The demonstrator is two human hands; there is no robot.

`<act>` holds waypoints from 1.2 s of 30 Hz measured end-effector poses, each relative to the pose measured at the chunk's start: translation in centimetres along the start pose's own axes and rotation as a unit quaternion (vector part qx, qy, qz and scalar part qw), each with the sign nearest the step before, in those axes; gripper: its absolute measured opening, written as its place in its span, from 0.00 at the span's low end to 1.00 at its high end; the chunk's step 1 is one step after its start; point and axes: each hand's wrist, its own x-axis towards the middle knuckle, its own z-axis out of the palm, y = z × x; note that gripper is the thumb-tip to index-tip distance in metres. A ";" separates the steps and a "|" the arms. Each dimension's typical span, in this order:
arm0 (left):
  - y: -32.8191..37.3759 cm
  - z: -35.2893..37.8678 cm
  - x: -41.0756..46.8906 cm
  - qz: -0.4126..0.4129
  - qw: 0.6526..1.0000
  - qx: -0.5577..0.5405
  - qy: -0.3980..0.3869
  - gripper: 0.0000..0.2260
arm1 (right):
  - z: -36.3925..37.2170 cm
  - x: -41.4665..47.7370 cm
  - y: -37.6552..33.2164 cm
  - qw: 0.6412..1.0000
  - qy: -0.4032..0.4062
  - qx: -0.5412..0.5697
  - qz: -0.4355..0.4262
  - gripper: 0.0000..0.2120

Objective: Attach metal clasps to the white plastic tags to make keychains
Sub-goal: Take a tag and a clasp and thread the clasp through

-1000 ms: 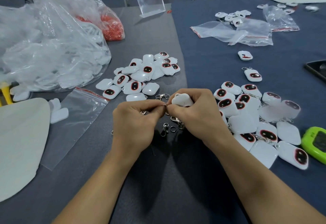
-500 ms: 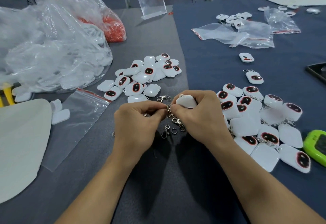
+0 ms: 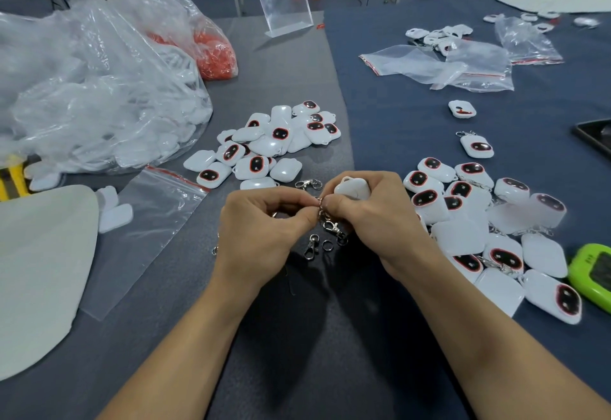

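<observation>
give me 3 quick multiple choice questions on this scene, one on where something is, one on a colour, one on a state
1. Where does the green device lie?
A. at the far right, beside the right pile of tags
B. on the clear stand
C. inside a plastic bag

2. What colour are the contents of the far bag on the left?
A. blue
B. orange-red
C. yellow

3. What is the right hand doing?
A. lying flat and empty
B. gripping a white tag
C. lifting a bag

Answers:
1 A, it sits at the right edge next to those tags.
2 B, orange-red shows through the clear plastic.
3 B, its fingers curl round the tag while the left hand pinches the metal clasp.
</observation>
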 end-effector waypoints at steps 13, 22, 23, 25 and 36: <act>0.0 0.2 -0.1 -0.001 1.000 0.003 -0.001 0.05 | 0.2 -0.1 -0.2 1.000 -0.024 0.016 0.006 0.05; 0.4 -1.1 0.5 0.008 0.984 0.047 0.172 0.02 | -1.0 -0.4 -1.0 0.960 0.031 -0.276 -0.044 0.07; 0.4 -1.3 0.5 0.012 0.981 0.062 0.183 0.03 | -1.4 -0.4 -1.1 0.954 0.007 -0.297 -0.037 0.07; 0.6 -1.4 0.1 0.022 0.973 0.130 0.191 0.01 | -1.7 -0.5 -1.4 0.933 -0.063 -0.353 -0.017 0.07; 1.1 -0.4 -1.2 0.049 0.932 0.312 0.177 0.05 | -0.3 -1.0 -1.6 0.947 -0.117 -0.296 -0.047 0.16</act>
